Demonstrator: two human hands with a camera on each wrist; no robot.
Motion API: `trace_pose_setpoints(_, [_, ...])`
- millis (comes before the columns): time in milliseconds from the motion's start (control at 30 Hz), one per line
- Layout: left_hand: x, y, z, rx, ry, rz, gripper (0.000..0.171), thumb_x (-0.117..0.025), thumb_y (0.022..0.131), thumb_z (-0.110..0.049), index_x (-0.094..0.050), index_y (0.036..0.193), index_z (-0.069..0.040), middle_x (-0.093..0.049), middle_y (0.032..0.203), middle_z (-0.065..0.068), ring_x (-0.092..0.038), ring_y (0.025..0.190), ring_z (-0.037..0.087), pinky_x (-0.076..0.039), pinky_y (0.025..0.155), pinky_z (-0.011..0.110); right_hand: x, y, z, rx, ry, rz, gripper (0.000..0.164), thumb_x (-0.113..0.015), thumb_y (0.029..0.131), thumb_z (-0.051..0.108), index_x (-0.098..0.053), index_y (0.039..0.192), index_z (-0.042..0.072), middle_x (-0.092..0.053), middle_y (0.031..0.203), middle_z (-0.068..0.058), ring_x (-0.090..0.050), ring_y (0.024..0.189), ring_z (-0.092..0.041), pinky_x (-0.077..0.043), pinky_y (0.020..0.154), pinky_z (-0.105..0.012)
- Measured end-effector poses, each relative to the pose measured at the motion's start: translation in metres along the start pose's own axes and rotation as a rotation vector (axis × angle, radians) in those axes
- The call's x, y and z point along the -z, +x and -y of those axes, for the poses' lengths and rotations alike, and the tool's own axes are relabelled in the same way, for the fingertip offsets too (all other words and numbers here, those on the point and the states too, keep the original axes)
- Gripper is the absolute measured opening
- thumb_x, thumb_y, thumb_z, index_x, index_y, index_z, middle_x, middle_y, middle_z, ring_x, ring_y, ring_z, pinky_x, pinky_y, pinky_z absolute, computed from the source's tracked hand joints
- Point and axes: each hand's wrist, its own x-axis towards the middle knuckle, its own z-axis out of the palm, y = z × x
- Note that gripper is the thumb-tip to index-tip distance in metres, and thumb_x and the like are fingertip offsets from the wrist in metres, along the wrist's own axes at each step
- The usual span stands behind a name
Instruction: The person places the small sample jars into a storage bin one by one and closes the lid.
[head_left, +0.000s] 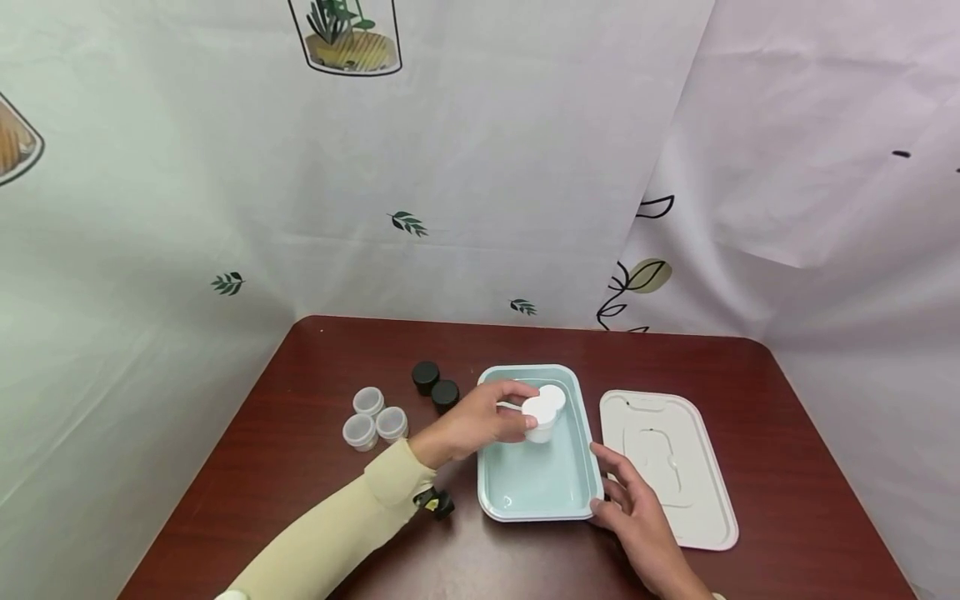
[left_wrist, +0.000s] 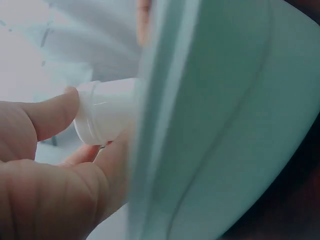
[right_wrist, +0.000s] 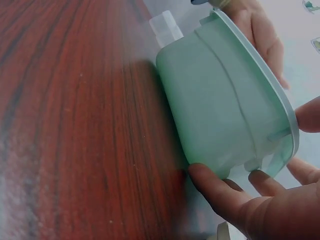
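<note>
A pale yellow sleeve [head_left: 337, 529] lies nearest, below three round translucent plastic tubs [head_left: 391, 423], contents unclear, and two black cylindrical pots [head_left: 444, 395]. Left hand [head_left: 482, 422] pinches, on its right, an upright white plastic jar [head_left: 541, 427] within the pale blue rectangular tray [head_left: 536, 483], beside a second jar [head_left: 553, 394]; right hand [head_left: 637, 517] grips the tray's right side.

A long pale-yellow sleeve [head_left: 322, 537] is covering the left forearm, widening toward the left edge of the surface [head_left: 450, 571] and ending in a broad cuff [head_left: 397, 475] of the same colour. Beneath that cuff a small, blocky black device [head_left: 444, 505] is showing a yellow patch, and the left hand [head_left: 480, 419] is emerging bare. The right hand [head_left: 637, 517] is also showing bare, with only a pale sliver of cloth [head_left: 718, 596] peeking out behind its wrist.
</note>
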Motion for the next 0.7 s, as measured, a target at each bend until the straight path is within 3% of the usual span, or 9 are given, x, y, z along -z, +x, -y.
trace_pose_setpoints(233, [-0.016, 0.018, 0.011, -0.012, 0.212, -0.048, 0.042, -0.077, 0.095, -0.010, -0.066, 0.135, -0.002, -0.068, 0.129, 0.015, -0.073, 0.102, 0.021, -0.062, 0.084, 0.031, 0.000, 0.000, 0.001, 0.004, 0.007, 0.003, 0.066, -0.056, 0.094, -0.008, -0.045, 0.156, 0.011, -0.047, 0.149, -0.021, -0.066, 0.128, -0.017, -0.063, 0.087, -0.032])
trace_pose_setpoints(400, [-0.026, 0.025, 0.010, 0.002, 0.389, -0.113, 0.037, -0.082, 0.093, -0.012, -0.069, 0.127, -0.007, -0.071, 0.121, 0.010, -0.071, 0.103, 0.021, -0.059, 0.082, 0.031, 0.001, 0.000, 0.000, 0.021, 0.011, 0.007, 0.067, -0.056, 0.094, -0.009, -0.044, 0.157, 0.010, -0.047, 0.147, -0.021, -0.066, 0.127, -0.016, -0.063, 0.087, -0.033])
trace_pose_setpoints(700, [-0.036, 0.032, 0.013, 0.045, 0.463, -0.191, 0.036, -0.086, 0.088, -0.009, -0.068, 0.119, -0.009, -0.069, 0.106, 0.005, -0.064, 0.095, 0.015, -0.055, 0.079, 0.031, 0.002, 0.000, -0.002, 0.047, 0.013, 0.029, 0.068, -0.056, 0.094, -0.010, -0.042, 0.158, 0.008, -0.046, 0.148, -0.022, -0.066, 0.128, -0.016, -0.064, 0.087, -0.033])
